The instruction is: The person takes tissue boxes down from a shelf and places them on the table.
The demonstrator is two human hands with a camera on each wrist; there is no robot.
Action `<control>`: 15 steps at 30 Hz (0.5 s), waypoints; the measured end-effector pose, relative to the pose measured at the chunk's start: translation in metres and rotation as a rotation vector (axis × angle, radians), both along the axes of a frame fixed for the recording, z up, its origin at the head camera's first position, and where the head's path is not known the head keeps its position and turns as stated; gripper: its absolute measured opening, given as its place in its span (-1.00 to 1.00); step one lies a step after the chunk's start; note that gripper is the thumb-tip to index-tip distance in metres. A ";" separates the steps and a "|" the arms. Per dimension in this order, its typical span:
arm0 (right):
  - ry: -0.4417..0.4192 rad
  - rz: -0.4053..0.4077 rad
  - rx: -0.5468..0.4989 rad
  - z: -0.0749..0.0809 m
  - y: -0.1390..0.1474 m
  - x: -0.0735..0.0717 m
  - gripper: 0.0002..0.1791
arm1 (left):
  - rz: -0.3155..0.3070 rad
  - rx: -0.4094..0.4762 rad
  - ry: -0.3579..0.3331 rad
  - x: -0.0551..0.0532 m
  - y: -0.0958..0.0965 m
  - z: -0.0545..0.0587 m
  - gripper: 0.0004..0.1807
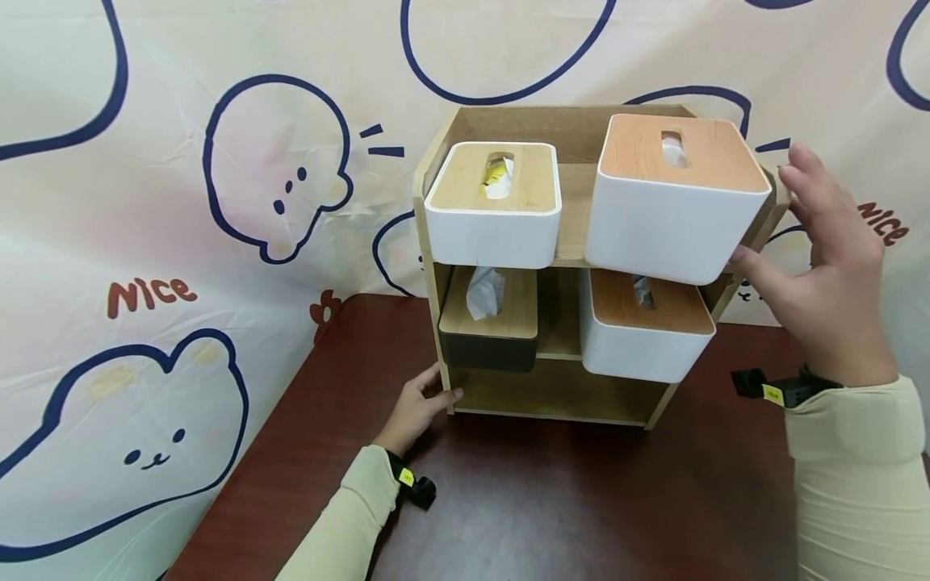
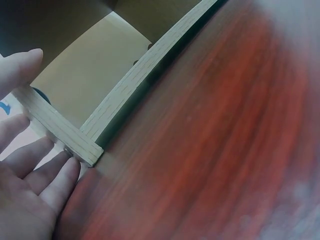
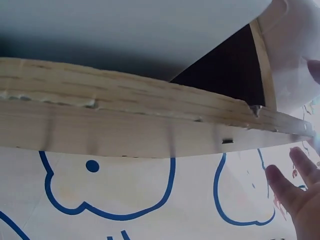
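Note:
A small wooden shelf rack [image 1: 552, 391] stands on the table, with tissue boxes on it. My left hand [image 1: 416, 411] pinches the lower front corner of its left side panel [image 2: 60, 125], thumb inside and fingers outside. At the upper right, my right hand [image 1: 835, 250] spreads around the rack's right side panel [image 3: 150, 132], beside a tall white tissue box [image 1: 676, 222] with a wooden lid. The right thumb is near that box's lower corner; the fingers look extended, and contact is hard to make out. A low white tissue box [image 1: 494, 238] sits at the upper left.
On the middle level are a dark tissue box [image 1: 488, 351] with a tissue sticking out and another white tissue box [image 1: 647, 351]. The boxes jut past the shelf fronts. Behind the reddish-brown table [image 1: 545, 500] hangs a printed cloth [image 1: 283, 153] with cartoon outlines.

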State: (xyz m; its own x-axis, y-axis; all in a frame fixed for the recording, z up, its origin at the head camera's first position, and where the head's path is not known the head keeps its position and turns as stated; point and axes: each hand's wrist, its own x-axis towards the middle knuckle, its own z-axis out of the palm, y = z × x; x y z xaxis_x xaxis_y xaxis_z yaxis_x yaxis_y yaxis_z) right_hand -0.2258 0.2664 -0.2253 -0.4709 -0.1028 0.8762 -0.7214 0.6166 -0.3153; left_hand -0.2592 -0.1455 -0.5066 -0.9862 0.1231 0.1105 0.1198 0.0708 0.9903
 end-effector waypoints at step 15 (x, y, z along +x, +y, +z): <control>0.055 -0.042 0.151 0.008 -0.003 0.001 0.09 | 0.001 -0.021 -0.012 0.001 0.001 0.006 -0.25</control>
